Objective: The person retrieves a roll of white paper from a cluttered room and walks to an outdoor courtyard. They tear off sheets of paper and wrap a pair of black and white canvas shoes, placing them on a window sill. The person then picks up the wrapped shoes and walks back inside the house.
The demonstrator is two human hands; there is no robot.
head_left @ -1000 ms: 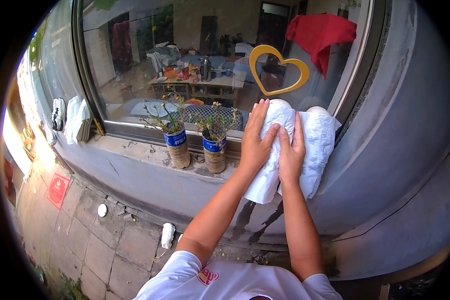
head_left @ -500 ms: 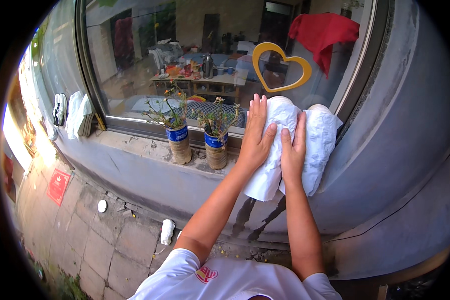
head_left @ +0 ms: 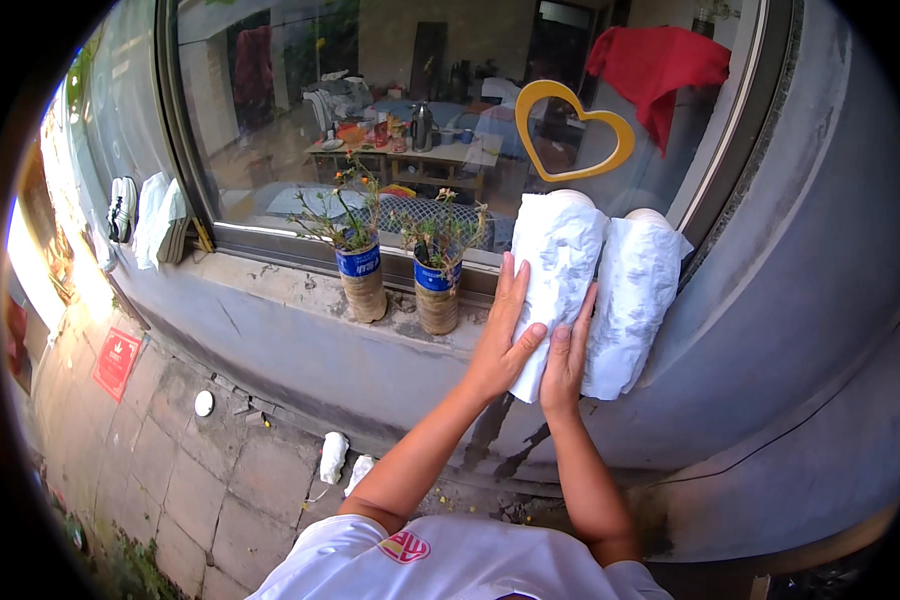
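Two shoes wrapped in wet-looking white tissue paper lean upright against the window above the sill, their pale rounded ends showing at the top. My left hand [head_left: 502,340] lies along the lower left side of the left wrapped shoe [head_left: 560,245], fingers straight and thumb on the paper. On that shoe's lower right side rests my right hand [head_left: 567,360], its fingers stretched upward, in the gap before the right wrapped shoe [head_left: 635,300]. Both palms press against the paper from either side. The palms and the backs of the shoes are hidden.
Two cut plastic bottles with plants, a left one [head_left: 363,285] and a right one [head_left: 437,300], stand on the sill [head_left: 270,285]. A yellow heart frame [head_left: 625,145] is on the window. More shoes [head_left: 122,210] lean farther left. A white bundle [head_left: 334,458] lies on the paving.
Both hands have slid down the left wrapped shoe, from its upper half to its lower part. More of its paper shows now.
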